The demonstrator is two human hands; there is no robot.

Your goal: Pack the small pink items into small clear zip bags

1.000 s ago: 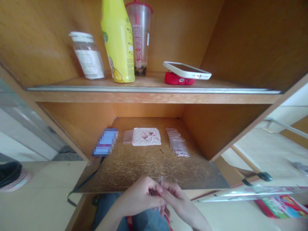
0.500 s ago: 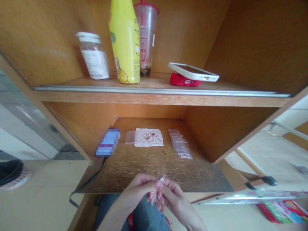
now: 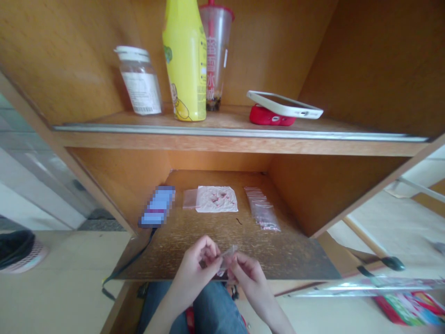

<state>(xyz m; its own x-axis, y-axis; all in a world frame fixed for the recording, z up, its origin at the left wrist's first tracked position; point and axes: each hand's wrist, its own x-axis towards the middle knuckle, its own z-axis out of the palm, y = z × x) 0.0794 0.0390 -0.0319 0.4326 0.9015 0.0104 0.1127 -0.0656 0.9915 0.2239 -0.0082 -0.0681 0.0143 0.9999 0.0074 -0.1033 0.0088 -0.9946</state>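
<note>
Above the front edge of the brown desktop [image 3: 174, 250], a small clear plastic bag [image 3: 228, 256] is pinched between my two hands. My left hand [image 3: 203, 260] grips its left side with thumb and fingers. On its right side, the fingertips of my right hand [image 3: 245, 269] are closed. Fingers hide part of the bag, and its contents are too blurred to make out. Farther back lies a white paper towel [image 3: 227, 204] with small dark red bits on it, beside a flat clear zip bag [image 3: 189, 199]. To the right, several clear zip bags [image 3: 264, 213] lie overlapped in a row.
A phone [image 3: 158, 206] with a dark strap [image 3: 139, 255] lies at the left. The shelf above holds a jar [image 3: 141, 88], a yellow bottle [image 3: 187, 69], a lidded cup [image 3: 218, 55] and a white phone [image 3: 285, 104] on a red case [image 3: 269, 116].
My hands have risen slightly and spread a little apart. The small bag is now stretched between them, where before it was bunched in my fingers. The view has shifted slightly.
</note>
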